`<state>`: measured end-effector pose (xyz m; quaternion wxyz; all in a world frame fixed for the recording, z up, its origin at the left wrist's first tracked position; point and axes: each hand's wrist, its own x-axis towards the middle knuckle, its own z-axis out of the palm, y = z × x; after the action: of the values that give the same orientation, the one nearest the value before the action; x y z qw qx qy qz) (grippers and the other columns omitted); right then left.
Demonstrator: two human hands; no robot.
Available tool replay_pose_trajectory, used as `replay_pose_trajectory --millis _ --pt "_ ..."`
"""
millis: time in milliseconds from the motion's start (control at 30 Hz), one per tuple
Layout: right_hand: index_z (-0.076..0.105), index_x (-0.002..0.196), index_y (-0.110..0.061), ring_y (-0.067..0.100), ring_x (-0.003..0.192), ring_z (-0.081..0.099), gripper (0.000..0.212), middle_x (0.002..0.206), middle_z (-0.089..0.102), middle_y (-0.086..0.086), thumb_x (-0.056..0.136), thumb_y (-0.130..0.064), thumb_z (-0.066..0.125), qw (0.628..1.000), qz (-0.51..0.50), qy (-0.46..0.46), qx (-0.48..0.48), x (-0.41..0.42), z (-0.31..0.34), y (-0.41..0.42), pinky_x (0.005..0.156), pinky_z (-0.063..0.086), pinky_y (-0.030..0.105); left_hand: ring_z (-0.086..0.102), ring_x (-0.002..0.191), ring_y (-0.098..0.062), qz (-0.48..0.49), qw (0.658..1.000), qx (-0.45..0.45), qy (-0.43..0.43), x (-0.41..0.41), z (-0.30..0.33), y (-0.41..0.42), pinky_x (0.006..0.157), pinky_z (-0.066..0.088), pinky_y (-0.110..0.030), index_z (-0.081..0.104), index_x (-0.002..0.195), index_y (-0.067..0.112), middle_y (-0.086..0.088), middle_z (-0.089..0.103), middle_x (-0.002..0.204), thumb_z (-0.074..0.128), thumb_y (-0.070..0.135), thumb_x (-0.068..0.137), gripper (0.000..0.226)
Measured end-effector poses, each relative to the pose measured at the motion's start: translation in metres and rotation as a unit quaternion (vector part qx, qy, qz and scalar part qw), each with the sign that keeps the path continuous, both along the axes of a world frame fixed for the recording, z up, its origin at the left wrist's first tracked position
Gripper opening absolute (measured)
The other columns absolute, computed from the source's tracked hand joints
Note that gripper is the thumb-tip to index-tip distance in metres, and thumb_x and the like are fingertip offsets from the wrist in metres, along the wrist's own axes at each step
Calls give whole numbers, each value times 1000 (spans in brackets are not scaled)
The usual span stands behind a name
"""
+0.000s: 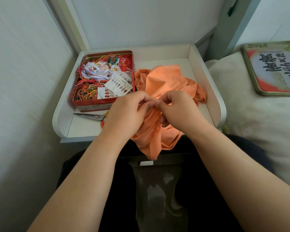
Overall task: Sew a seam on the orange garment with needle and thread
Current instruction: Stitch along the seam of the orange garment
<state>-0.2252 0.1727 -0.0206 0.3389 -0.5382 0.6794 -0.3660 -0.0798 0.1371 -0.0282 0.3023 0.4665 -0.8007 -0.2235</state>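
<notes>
Both my hands meet over the orange garment (164, 81), which lies bunched on the white tray table (203, 64) and spills off its near edge toward my lap. My left hand (124, 114) curls its fingers shut around a fold of cloth, and my right hand (177, 108) pinches the same fold just beside it, fingertips touching; needle and thread I cannot make out. Left of the cloth sits the open red tin (104, 102) of tangled threads, with scissors (92, 116) near it.

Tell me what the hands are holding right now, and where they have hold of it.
Both the left hand and right hand pinch a bunched fold near the middle of the orange garment. Any needle cannot be made out.
</notes>
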Motion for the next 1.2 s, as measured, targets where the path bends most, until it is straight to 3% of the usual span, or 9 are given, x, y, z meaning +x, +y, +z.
replay_pose_trajectory --millis 200,333,467,667,733,833,933,1067,1200 --pt "68 92 -6 9 55 65 8 74 67 7 91 -13 65 981 16 -190 35 0 9 1 61 59 23 65 89 -7 16 999 -31 -9 2 -1 -1 77 52 -27 72 106 25 11 70 94 61 23 94 17" --pt "66 101 -7 6 55 66 13 82 65 1 88 -3 66 977 26 -207 48 -1 12 2 61 59 22 57 71 0 43 998 -34 9 4 -2 -3 65 45 -18 73 93 25 19 58 69 63 25 91 10" --pt "52 100 -10 7 54 66 18 88 61 2 90 -1 63 986 8 -167 -16 2 13 5 59 59 24 55 68 7 44 998 -30 25 3 -2 -3 62 39 -10 72 92 23 20 57 68 64 25 90 8" --pt "47 98 -12 8 51 63 21 89 58 -2 91 3 59 986 13 -150 -76 1 13 5 57 57 24 63 80 -8 -44 998 -17 34 -2 -2 2 71 49 -34 73 92 21 6 69 82 60 20 86 14" --pt "48 113 -2 6 51 63 27 99 57 4 90 1 62 973 4 -227 -51 -1 11 2 54 56 20 63 79 -10 -40 998 -30 45 -1 -2 2 69 49 -36 73 92 20 5 68 81 59 22 86 15" --pt "53 120 5 8 52 62 37 85 62 11 91 -14 65 947 13 -319 43 -6 9 -2 53 55 19 59 71 -12 -38 997 -58 41 -1 -1 2 65 47 -41 69 88 16 4 64 74 59 19 89 11" --pt "62 109 6 9 49 59 34 71 62 8 92 -24 63 947 32 -311 73 -9 6 -3 50 53 20 58 70 -13 -44 996 -62 37 -1 -1 2 64 47 -42 67 86 16 4 62 73 60 21 89 9" --pt "65 88 -6 9 41 55 18 58 61 -3 94 -22 62 967 -5 -256 9 -10 7 -3 43 48 21 62 80 -4 -52 997 -48 44 -2 0 3 70 49 -29 71 91 20 10 68 83 66 23 89 6" --pt "63 87 -5 9 39 53 25 61 61 -2 99 -25 53 982 -47 -176 -52 -9 8 -4 42 47 23 62 83 -2 -57 997 -38 36 -2 1 4 71 48 -24 72 91 21 12 69 85 68 23 88 5"
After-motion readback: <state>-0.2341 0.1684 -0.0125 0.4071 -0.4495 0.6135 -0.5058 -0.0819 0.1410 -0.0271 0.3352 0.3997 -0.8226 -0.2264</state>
